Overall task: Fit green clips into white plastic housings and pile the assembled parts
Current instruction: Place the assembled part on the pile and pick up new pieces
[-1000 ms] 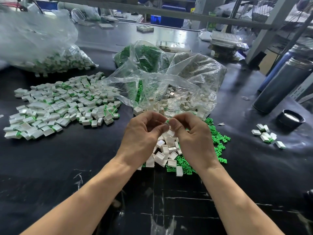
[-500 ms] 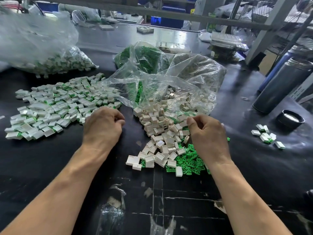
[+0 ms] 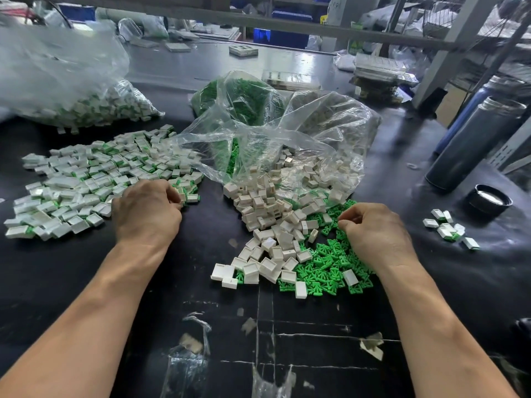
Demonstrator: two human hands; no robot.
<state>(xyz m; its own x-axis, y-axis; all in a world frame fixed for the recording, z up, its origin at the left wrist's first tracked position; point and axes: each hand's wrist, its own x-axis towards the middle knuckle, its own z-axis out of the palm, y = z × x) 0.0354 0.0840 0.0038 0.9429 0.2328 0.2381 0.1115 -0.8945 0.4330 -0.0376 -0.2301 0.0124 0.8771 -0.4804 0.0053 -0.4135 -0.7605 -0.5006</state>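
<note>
Green clips (image 3: 324, 271): loose heap at 5 o'clock on the dark surface (image 3: 143, 282), pointing every way.
White housings (image 3: 270, 225): spilling from clear bag (image 3: 287, 139), strewn toward 6 o'clock.
Assembled parts (image 3: 86, 179): flat spread at 9 o'clock.
Right hand (image 3: 373, 234): fingers curled over clips; grasp unclear.
Left hand (image 3: 146, 211): fingers curled at the assembled spread's 3 o'clock edge; contents hidden.

Glossy plastic housings (image 3: 267, 214), crinkled clear bag (image 3: 316, 133)

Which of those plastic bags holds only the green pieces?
The middle bag at the back, packed solid green. The left bag holds white-and-green parts; the front bag spills white housings.
</note>
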